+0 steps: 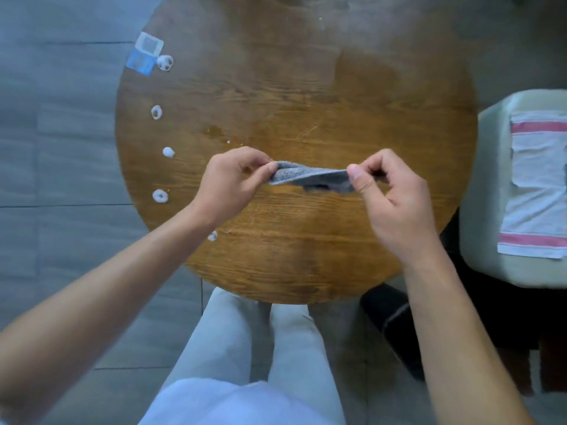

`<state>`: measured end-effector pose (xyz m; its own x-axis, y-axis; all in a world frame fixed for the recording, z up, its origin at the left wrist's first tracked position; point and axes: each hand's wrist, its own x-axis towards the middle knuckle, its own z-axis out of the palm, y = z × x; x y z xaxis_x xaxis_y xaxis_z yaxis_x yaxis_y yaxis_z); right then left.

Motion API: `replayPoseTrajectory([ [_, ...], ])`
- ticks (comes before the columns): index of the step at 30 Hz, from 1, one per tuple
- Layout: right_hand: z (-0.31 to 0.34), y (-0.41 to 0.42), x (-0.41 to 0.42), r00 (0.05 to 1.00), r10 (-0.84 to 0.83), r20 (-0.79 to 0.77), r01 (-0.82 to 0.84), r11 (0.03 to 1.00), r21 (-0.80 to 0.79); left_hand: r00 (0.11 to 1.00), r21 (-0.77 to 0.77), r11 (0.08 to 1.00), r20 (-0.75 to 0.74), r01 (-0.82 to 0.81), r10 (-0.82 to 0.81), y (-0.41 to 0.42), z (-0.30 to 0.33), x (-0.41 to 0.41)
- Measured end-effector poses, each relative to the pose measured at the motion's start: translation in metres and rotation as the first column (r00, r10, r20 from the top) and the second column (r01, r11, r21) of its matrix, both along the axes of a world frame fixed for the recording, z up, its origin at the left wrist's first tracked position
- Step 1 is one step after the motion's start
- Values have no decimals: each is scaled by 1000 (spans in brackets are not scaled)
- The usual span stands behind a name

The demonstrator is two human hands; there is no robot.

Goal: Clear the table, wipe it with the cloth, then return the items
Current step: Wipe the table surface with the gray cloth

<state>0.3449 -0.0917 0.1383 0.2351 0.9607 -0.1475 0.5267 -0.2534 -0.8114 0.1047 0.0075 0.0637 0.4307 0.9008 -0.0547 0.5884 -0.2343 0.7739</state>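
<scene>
A small grey cloth [310, 177] is stretched flat between both hands, just above the middle of the round wooden table [306, 87]. My left hand [233, 179] pinches its left end between thumb and fingers. My right hand [389, 197] pinches its right end the same way. A blue and white card packet [144, 55] and a small white object [165, 62] lie at the table's far left edge. Several small white blobs [159, 196] dot the table's left rim.
A pale stool or seat [491, 185] stands at the right with a white, red-striped towel [540, 185] lying on it. A dark table leg [392, 326] shows below the right edge. My legs in light trousers [245, 338] stand at the near edge. Grey tiled floor surrounds everything.
</scene>
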Motion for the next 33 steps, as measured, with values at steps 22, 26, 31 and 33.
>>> replayPoseTrajectory([
  [22,-28,81,43,937,233,261,-202,969,-142,941,20,947,-118,320,-316,70,0,36],
  [26,-34,130,68,931,165,326,-189,981,42,959,271,926,-180,262,-219,125,7,53],
  [31,-76,150,70,900,238,367,-272,961,44,964,398,898,-251,185,-88,115,-23,56],
  [33,-98,134,62,848,365,384,-372,926,-59,951,390,900,-301,194,-74,94,-44,52],
])
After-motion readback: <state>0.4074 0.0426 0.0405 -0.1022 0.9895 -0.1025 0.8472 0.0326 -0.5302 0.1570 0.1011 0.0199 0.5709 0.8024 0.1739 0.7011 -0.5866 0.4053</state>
